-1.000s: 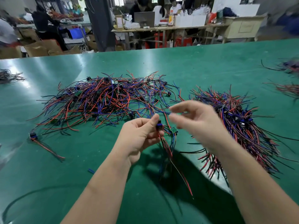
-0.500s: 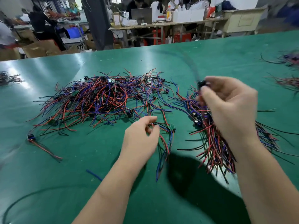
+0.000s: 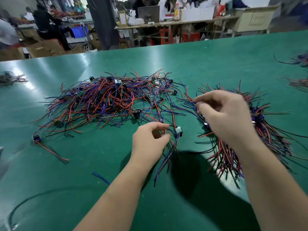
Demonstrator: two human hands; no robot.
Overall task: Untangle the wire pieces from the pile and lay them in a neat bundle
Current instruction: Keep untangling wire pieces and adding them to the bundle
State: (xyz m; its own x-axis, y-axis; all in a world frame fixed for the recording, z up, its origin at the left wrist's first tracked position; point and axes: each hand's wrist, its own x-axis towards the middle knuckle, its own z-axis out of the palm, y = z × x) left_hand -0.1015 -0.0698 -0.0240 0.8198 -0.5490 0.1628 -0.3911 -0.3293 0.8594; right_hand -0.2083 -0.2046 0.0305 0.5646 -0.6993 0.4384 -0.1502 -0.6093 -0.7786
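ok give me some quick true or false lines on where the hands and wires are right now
1. The tangled pile lies left of the neat bundle. True.
2. The left hand lies flat on bare table. False: its fingers curl round a wire piece.
3. The right hand is over the neat bundle. True.
4. The table is red. False: it is green.
5. A stray piece lies apart at the pile's near left. True.
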